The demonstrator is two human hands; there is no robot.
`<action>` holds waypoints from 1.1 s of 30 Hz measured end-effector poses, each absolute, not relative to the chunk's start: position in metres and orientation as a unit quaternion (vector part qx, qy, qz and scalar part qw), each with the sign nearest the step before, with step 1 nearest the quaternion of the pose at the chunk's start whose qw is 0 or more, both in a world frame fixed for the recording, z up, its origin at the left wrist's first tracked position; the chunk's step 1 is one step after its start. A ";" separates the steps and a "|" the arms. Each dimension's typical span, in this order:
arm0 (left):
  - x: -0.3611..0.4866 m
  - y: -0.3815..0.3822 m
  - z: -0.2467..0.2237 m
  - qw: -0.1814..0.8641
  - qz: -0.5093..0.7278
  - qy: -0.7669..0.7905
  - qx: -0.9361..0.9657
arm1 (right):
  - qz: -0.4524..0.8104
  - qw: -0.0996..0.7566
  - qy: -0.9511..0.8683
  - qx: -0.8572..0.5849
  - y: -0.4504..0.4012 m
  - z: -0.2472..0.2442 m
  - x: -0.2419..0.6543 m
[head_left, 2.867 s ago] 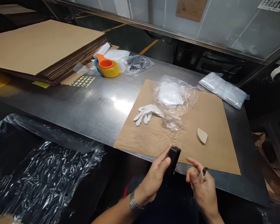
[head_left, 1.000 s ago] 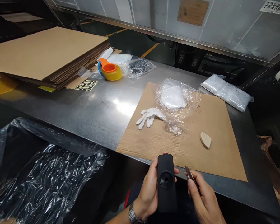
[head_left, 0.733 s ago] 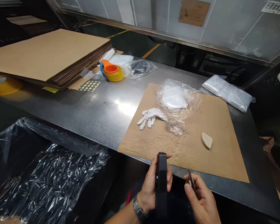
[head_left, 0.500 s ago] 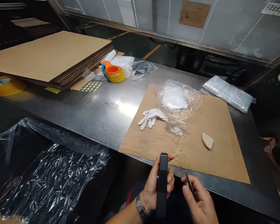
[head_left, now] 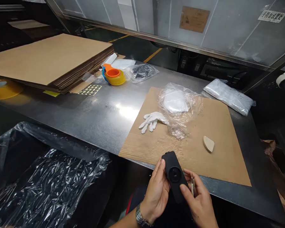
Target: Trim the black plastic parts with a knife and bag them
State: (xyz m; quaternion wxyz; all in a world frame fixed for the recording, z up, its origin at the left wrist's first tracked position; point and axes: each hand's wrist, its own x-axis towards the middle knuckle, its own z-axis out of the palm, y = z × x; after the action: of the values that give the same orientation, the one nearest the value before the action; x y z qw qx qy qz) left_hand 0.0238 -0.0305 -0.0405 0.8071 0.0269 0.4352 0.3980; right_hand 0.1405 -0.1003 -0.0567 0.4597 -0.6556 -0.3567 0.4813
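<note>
A flat black oblong part [head_left: 173,169] with a round, lens-like ring on its face is held between my hands at the table's front edge. My left hand [head_left: 158,193], with a metal-link watch at the wrist, grips its left side. On its right edge rests the thumb of my right hand [head_left: 197,198]. Tucked in those right fingers is a thin, shiny blade-like piece [head_left: 192,185], mostly hidden. Beyond my hands lie a white glove [head_left: 152,121] and a small tan pad [head_left: 208,144] with one rounded side, both on a cardboard sheet [head_left: 152,147].
Clear plastic bags [head_left: 177,101] lie on the cardboard, a wrapped packet [head_left: 229,96] to their right. A yellow tape roll in an orange holder [head_left: 115,77] stands beside stacked cardboard [head_left: 59,58]. Black plastic sheeting [head_left: 61,180] fills the lower left, below the metal table [head_left: 95,114].
The black part has turned from edge-on to show its ringed face. My right hand has moved left and now touches it, the thin piece still in its fingers.
</note>
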 end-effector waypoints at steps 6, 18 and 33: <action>0.018 -0.035 -0.037 0.843 0.349 0.381 0.151 | 0.634 0.509 -0.086 -0.576 -0.093 -0.058 0.156; 0.014 -0.035 -0.042 0.816 0.352 0.396 0.231 | 0.722 0.500 -0.010 -0.478 -0.096 -0.064 0.166; 0.020 -0.049 -0.045 0.806 0.391 0.407 0.177 | 0.603 0.431 -0.218 -0.636 -0.106 -0.057 0.147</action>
State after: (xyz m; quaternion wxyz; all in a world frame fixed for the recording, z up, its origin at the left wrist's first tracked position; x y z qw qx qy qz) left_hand 0.0197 -0.0487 -0.0451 0.8062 0.1765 0.4072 0.3913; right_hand 0.1469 -0.1059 -0.0567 0.4309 -0.6356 -0.2175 0.6025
